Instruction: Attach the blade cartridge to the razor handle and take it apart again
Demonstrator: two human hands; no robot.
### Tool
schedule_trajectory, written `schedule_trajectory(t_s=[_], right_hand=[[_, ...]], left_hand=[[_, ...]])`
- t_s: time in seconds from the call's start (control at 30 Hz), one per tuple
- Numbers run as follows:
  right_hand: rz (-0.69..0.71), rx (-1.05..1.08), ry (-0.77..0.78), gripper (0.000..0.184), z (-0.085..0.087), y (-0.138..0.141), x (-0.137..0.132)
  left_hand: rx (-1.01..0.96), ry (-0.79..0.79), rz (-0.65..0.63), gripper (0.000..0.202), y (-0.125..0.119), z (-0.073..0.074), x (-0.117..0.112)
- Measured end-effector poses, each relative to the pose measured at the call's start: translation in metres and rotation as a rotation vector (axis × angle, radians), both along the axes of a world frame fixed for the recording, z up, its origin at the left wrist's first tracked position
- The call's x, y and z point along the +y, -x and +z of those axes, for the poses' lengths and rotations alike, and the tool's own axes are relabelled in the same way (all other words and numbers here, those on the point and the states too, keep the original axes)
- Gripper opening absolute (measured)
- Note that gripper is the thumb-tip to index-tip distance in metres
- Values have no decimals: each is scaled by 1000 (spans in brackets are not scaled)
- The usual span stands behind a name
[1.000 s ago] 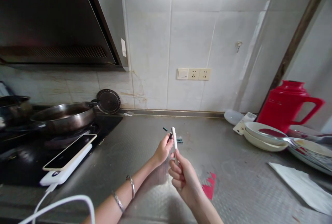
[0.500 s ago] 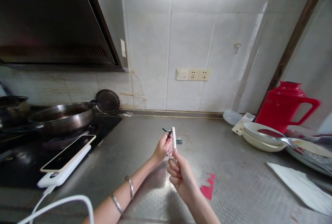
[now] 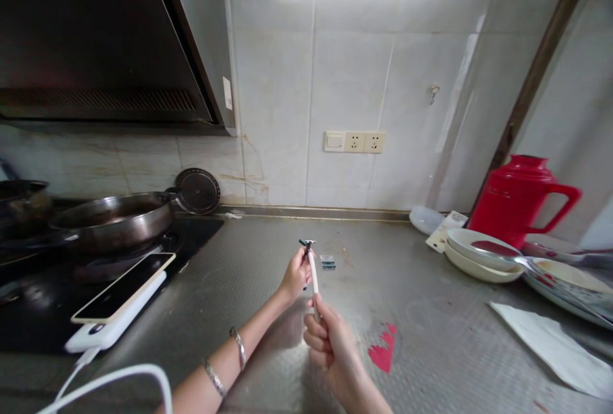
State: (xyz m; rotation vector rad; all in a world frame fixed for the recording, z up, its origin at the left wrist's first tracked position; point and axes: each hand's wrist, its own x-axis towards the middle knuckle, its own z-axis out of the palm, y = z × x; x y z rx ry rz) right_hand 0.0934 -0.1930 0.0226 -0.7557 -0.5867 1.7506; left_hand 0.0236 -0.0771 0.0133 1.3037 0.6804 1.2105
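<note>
My left hand [image 3: 295, 278] is closed around a small dark green and black piece [image 3: 306, 244] with a crosswise top, like a razor head; its exact kind is unclear. My right hand [image 3: 330, 344] grips a slim white stick [image 3: 313, 270], held tilted with its upper end against or just in front of the dark piece. Whether the two are joined, I cannot tell. Behind my hands, a small clear pack with dark green strips [image 3: 328, 263] lies on the metal counter [image 3: 421, 324].
A torn red scrap [image 3: 384, 350] lies right of my right hand. Bowls [image 3: 483, 267], a red thermos jug [image 3: 520, 200] and white paper [image 3: 550, 350] sit at right. At left, a phone [image 3: 124, 287] rests on a white power bank [image 3: 115, 331] beside a pan [image 3: 115, 222] on the stove.
My right hand has moved slightly down and left. The white stick has tilted left, its upper end coming lower to the dark piece, and the clear pack shows more fully.
</note>
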Motion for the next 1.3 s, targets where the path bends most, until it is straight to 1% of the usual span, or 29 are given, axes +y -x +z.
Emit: schedule_trajectory(t_s=[0.07, 0.1, 0.13, 0.17, 0.2, 0.27, 0.3, 0.33, 0.4, 0.47, 0.53, 0.57, 0.67, 0.8, 0.87, 0.93, 1.03, 1.1, 1.17, 1.3], right_hand=[[-35, -91, -82, 48, -1, -4, 2], [-78, -159, -161, 46, 2, -9, 6], [-122, -240, -255, 44, 8, -16, 12], [-180, -345, -363, 42, 17, -24, 21], [-209, -472, -461, 42, 26, -34, 32], [-291, -694, -611, 43, 44, -56, 59], [-351, -824, -658, 45, 50, -67, 73], [-401, -973, -683, 46, 54, -78, 87], [-481, -1256, -634, 53, 54, -94, 111], [-473, -1476, -543, 60, 46, -102, 125], [-428, -1640, -485, 65, 36, -103, 132], [-412, -1710, -482, 67, 31, -100, 132], [-419, -1888, -554, 72, 21, -87, 130], [-438, -2052, -649, 75, 15, -72, 129], [-425, -2108, -649, 75, 11, -74, 130], [-416, -2141, -639, 75, 5, -82, 131], [-438, -2157, -624, 74, -2, -99, 131], [-462, -2159, -617, 74, -4, -106, 130], [-480, -2151, -612, 75, -4, -105, 130], [-480, -2132, -663, 73, -5, -91, 132]], left_hand=[[-25, 23, 13, 29, 2, 0, 3], [-37, 43, 17, 28, 3, 1, 4], [-50, 68, 23, 27, 3, 2, 5], [-65, 98, 26, 27, 3, 2, 5], [-82, 131, 31, 26, 4, 3, 5], [-131, 210, 36, 26, 4, 4, 5], [-157, 256, 43, 25, 4, 4, 5], [-183, 305, 52, 25, 4, 3, 6], [-224, 392, 70, 21, 4, 1, 7], [-239, 442, 81, 17, 3, -1, 7], [-231, 466, 84, 15, 2, -4, 7], [-222, 475, 87, 14, 1, -6, 6], [-190, 515, 101, 13, -2, -8, 4], [-162, 541, 110, 12, -5, -9, 1], [-165, 532, 101, 13, -6, -7, -1], [-169, 526, 90, 14, -7, -6, -2], [-171, 531, 97, 13, -6, -3, -2], [-166, 533, 115, 13, -5, -4, -1], [-142, 540, 125, 13, -5, -6, 0], [-79, 523, 134, 12, -7, -12, 1]])
